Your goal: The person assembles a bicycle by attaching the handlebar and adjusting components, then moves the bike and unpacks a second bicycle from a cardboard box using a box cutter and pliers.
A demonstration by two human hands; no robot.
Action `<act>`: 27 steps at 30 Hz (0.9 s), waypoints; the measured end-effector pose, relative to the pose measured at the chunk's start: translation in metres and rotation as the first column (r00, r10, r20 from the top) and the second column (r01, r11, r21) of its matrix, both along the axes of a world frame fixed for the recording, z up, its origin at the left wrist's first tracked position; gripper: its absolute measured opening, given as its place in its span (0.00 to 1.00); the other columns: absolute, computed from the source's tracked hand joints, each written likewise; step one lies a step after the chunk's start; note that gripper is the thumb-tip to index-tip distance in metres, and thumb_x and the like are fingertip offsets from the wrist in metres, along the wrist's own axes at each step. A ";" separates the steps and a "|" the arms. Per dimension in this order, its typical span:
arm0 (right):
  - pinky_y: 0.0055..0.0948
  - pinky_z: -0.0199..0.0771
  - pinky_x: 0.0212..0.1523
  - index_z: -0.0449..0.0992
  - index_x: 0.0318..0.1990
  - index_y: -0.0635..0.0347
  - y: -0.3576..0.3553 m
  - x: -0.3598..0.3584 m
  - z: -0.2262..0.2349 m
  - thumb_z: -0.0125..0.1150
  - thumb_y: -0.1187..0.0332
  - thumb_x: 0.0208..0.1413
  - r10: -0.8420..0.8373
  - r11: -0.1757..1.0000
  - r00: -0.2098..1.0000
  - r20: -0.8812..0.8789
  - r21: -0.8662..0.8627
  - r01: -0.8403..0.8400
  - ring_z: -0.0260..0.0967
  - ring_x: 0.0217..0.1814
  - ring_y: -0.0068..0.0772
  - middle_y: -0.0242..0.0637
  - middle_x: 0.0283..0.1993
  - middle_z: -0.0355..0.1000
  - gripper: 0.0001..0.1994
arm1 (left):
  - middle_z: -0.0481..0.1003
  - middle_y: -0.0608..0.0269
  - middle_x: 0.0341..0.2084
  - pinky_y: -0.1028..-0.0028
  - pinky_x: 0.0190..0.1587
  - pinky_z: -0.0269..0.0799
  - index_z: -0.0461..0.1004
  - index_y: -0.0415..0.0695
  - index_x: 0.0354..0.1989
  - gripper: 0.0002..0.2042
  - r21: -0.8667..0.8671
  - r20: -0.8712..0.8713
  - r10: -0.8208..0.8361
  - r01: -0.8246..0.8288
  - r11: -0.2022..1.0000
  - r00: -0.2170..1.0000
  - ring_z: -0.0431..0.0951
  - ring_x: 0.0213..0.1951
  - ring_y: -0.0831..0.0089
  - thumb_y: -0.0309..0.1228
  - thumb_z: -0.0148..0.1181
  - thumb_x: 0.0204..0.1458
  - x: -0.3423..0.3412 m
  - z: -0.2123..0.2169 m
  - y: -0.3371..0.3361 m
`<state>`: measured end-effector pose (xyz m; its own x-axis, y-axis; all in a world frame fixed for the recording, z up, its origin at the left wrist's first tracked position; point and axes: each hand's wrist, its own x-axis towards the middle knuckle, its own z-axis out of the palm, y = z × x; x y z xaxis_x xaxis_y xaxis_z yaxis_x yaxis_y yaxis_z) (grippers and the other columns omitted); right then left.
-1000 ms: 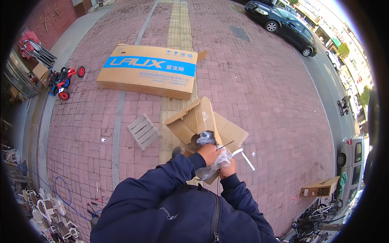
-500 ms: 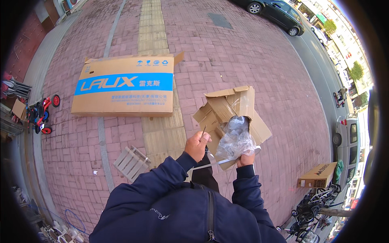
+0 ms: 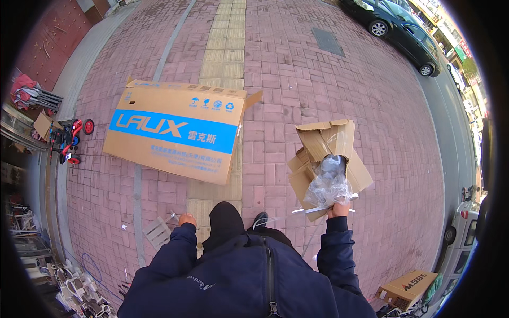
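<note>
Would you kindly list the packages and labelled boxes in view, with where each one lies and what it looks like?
Large flat brown cardboard box: lying on the brick pavement ahead-left, rectangular, with a blue band across it.
Torn brown cardboard pieces: on the pavement ahead-right, crumpled open flaps.
Clear crumpled plastic bag: held up in the right hand.
Small brown cardboard box: lower right, closed, dark print.

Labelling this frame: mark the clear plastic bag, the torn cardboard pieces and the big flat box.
clear plastic bag [image 3: 328,186], head view, crumpled middle
torn cardboard pieces [image 3: 323,139], head view, upper flap
big flat box [image 3: 177,153], head view, brown face below its blue band
</note>
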<state>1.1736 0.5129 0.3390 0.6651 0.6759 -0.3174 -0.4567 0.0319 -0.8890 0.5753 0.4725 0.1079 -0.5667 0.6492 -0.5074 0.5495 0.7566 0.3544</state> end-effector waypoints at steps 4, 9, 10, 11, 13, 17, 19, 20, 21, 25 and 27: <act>0.34 0.78 0.47 0.72 0.53 0.68 0.071 0.022 -0.022 0.53 0.74 0.60 0.100 0.995 0.992 -0.072 0.023 -0.098 0.75 0.46 0.35 0.38 0.48 0.75 0.15 | 0.79 0.44 0.32 0.55 0.47 0.74 0.79 0.37 0.34 0.15 -0.230 -0.175 -0.431 0.389 0.892 0.885 0.79 0.40 0.46 0.38 0.53 0.54 0.013 -0.028 -0.004; 0.38 0.78 0.51 0.69 0.57 0.66 0.168 0.029 -0.047 0.53 0.72 0.62 0.104 0.993 0.990 -0.093 -0.041 -0.108 0.74 0.51 0.38 0.40 0.53 0.73 0.17 | 0.79 0.42 0.35 0.53 0.47 0.74 0.80 0.38 0.35 0.14 -0.224 -0.038 -0.407 0.389 0.894 0.913 0.80 0.41 0.45 0.37 0.53 0.54 0.056 -0.064 0.130; 0.39 0.78 0.52 0.69 0.58 0.66 0.189 0.030 -0.048 0.53 0.71 0.62 0.112 0.993 0.987 -0.117 -0.023 -0.115 0.74 0.52 0.39 0.40 0.54 0.73 0.18 | 0.80 0.43 0.34 0.53 0.46 0.74 0.80 0.39 0.36 0.13 -0.263 -0.078 -0.495 0.461 0.848 0.865 0.79 0.41 0.44 0.36 0.54 0.54 0.067 -0.069 0.174; 0.43 0.77 0.55 0.67 0.60 0.63 0.208 0.031 -0.048 0.53 0.68 0.64 0.160 0.985 0.979 -0.128 -0.037 -0.166 0.72 0.56 0.42 0.40 0.56 0.71 0.19 | 0.80 0.45 0.35 0.54 0.47 0.74 0.80 0.42 0.38 0.12 -0.072 -0.006 -0.139 0.138 0.988 0.990 0.79 0.42 0.44 0.35 0.55 0.54 0.088 -0.072 0.212; 0.44 0.77 0.56 0.67 0.61 0.62 0.255 0.034 -0.045 0.54 0.66 0.64 0.163 0.985 0.970 -0.179 -0.029 -0.170 0.72 0.56 0.43 0.41 0.57 0.71 0.20 | 0.79 0.47 0.40 0.55 0.48 0.73 0.80 0.44 0.41 0.12 -0.125 0.188 -0.050 0.074 0.989 0.981 0.78 0.45 0.47 0.36 0.55 0.55 0.117 -0.075 0.325; 0.45 0.77 0.56 0.67 0.61 0.61 0.339 0.045 -0.045 0.54 0.64 0.64 0.145 0.973 0.965 -0.219 -0.144 -0.179 0.72 0.56 0.43 0.41 0.57 0.72 0.20 | 0.78 0.45 0.41 0.54 0.49 0.72 0.78 0.42 0.41 0.14 -0.040 0.130 -0.236 0.243 0.969 0.963 0.76 0.45 0.46 0.38 0.51 0.60 0.184 -0.065 0.492; 0.45 0.77 0.56 0.67 0.61 0.61 0.362 0.050 -0.059 0.54 0.64 0.64 0.126 0.964 0.967 -0.222 -0.205 -0.172 0.72 0.56 0.43 0.41 0.57 0.72 0.20 | 0.78 0.44 0.42 0.54 0.49 0.72 0.79 0.43 0.40 0.14 -0.135 0.094 -0.355 0.365 0.921 0.930 0.76 0.46 0.46 0.38 0.50 0.59 0.208 -0.073 0.557; 0.45 0.77 0.56 0.67 0.61 0.61 0.373 0.054 -0.065 0.54 0.64 0.64 0.115 0.956 0.969 -0.220 -0.241 -0.169 0.72 0.56 0.43 0.41 0.57 0.72 0.20 | 0.78 0.45 0.42 0.54 0.49 0.72 0.79 0.43 0.41 0.14 -0.137 0.104 -0.379 0.391 0.910 0.919 0.76 0.46 0.46 0.38 0.51 0.58 0.218 -0.079 0.590; 0.45 0.77 0.56 0.67 0.61 0.61 0.380 0.058 -0.071 0.54 0.64 0.64 0.100 0.947 0.972 -0.213 -0.279 -0.159 0.72 0.56 0.43 0.41 0.57 0.72 0.20 | 0.78 0.45 0.42 0.54 0.49 0.72 0.79 0.43 0.41 0.13 -0.142 0.117 -0.405 0.419 0.897 0.907 0.76 0.47 0.46 0.37 0.51 0.57 0.229 -0.088 0.621; 0.45 0.77 0.55 0.68 0.61 0.61 0.401 0.077 -0.099 0.54 0.64 0.64 0.055 0.899 0.980 -0.189 -0.418 -0.131 0.72 0.56 0.43 0.41 0.57 0.72 0.20 | 0.73 0.47 0.48 0.55 0.51 0.72 0.73 0.42 0.49 0.17 -0.167 0.044 -0.425 0.426 0.889 0.904 0.77 0.47 0.49 0.37 0.58 0.54 0.270 -0.136 0.734; 0.45 0.77 0.55 0.68 0.61 0.60 0.405 0.087 -0.105 0.54 0.64 0.64 0.038 0.863 0.984 -0.171 -0.491 -0.119 0.72 0.56 0.43 0.41 0.57 0.72 0.20 | 0.72 0.47 0.48 0.56 0.50 0.74 0.70 0.41 0.51 0.20 -0.158 -0.003 -0.421 0.415 0.896 0.907 0.77 0.47 0.49 0.40 0.60 0.54 0.292 -0.161 0.769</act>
<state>1.2604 0.9182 0.2342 0.5334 0.4488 -0.7169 -0.5682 -0.4378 -0.6968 0.8668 1.2414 -0.0526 -0.2793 0.7480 -0.6021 0.8371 0.4968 0.2289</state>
